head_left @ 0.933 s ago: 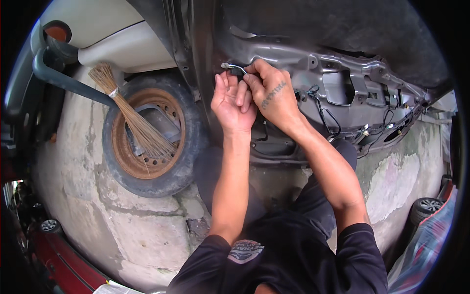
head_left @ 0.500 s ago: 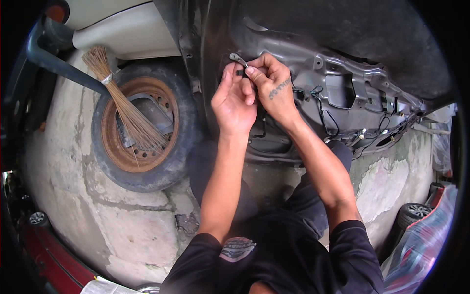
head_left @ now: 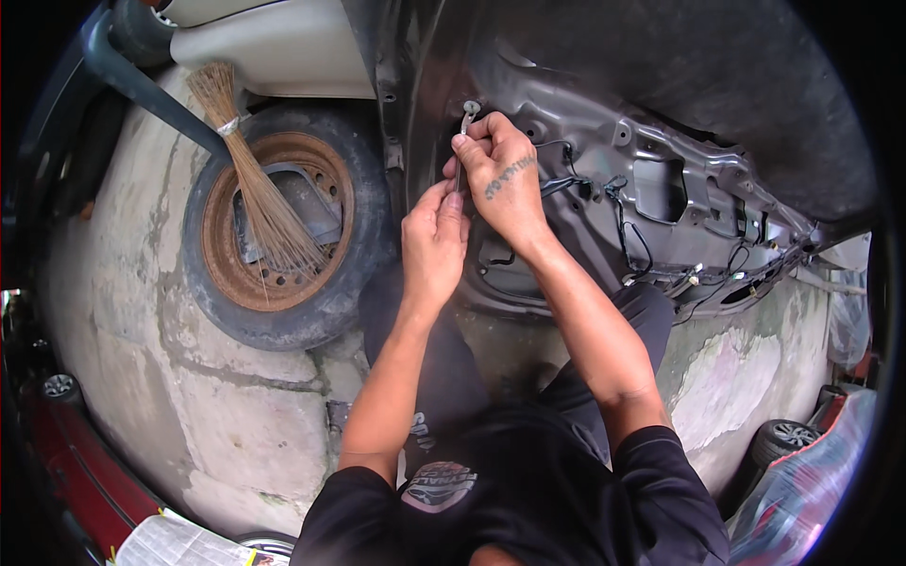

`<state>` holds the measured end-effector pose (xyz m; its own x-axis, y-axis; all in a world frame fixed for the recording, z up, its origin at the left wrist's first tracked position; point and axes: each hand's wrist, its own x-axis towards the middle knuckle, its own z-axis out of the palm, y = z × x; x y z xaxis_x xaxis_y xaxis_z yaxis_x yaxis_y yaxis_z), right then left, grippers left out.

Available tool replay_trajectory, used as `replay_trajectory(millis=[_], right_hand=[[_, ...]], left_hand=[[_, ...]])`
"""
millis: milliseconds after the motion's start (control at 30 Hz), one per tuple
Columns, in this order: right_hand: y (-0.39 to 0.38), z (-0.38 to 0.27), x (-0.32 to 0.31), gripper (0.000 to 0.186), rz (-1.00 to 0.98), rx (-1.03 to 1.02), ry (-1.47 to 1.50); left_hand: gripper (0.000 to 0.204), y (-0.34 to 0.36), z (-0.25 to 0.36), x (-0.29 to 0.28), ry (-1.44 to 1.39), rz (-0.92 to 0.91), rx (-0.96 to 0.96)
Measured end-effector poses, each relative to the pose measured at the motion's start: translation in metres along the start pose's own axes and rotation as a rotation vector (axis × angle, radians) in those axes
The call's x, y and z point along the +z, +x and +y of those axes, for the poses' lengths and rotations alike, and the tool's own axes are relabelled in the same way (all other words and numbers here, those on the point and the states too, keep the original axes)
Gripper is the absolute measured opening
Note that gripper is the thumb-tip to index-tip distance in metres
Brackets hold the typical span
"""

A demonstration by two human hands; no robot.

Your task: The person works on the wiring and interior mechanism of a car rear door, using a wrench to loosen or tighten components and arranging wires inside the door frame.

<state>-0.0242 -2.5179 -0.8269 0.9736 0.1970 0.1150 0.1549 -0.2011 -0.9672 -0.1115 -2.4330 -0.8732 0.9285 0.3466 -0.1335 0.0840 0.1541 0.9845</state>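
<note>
A slim metal wrench [head_left: 465, 122] stands nearly upright against the dark bare door panel [head_left: 590, 108], its rounded head up at the panel's left side. Whether that head sits on a fastener is too small to tell. Thumb and fingers of my right hand [head_left: 506, 179] pinch the shaft just below the head. Lower down, my left hand [head_left: 435, 247] has its thumb and fingertips closed on the shaft's other end. Part of the shaft is hidden behind my fingers.
Left of the door lies a tyre on a rusty wheel rim [head_left: 215, 247], with a stick broom [head_left: 247, 179] resting across it. Loose wiring [head_left: 618, 203] hangs from the panel. A red car part [head_left: 85, 481] is at lower left, a plastic-covered thing [head_left: 812, 481] at lower right.
My left hand has turned from palm-up with loosely curled fingers to gripping the wrench's lower end. The wrench has swung more upright. A small dark piece near my left fingers no longer shows.
</note>
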Motion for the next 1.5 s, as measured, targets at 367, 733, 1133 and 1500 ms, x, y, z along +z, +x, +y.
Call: replay_trajectory(millis=[367, 733, 1133, 1500], right_hand=[[-0.029, 0.042, -0.008, 0.035, 0.163, -0.383, -0.330], [-0.008, 0.034, 0.014, 0.033, -0.055, 0.152, 1.320], [0.010, 0.050, 0.026, 0.018, -0.168, 0.263, 1.664], [0.010, 0.058, 0.038, 0.040, -0.165, 0.099, 1.509]], left_hand=[[0.023, 0.003, 0.008, -0.014, 0.264, 0.148, 0.216], [0.021, 0.008, 0.024, -0.027, 0.310, 0.111, 0.215], [0.021, 0.009, 0.036, -0.032, 0.402, 0.095, 0.175], [0.018, 0.013, 0.035, -0.031, 0.563, 0.158, 0.330]])
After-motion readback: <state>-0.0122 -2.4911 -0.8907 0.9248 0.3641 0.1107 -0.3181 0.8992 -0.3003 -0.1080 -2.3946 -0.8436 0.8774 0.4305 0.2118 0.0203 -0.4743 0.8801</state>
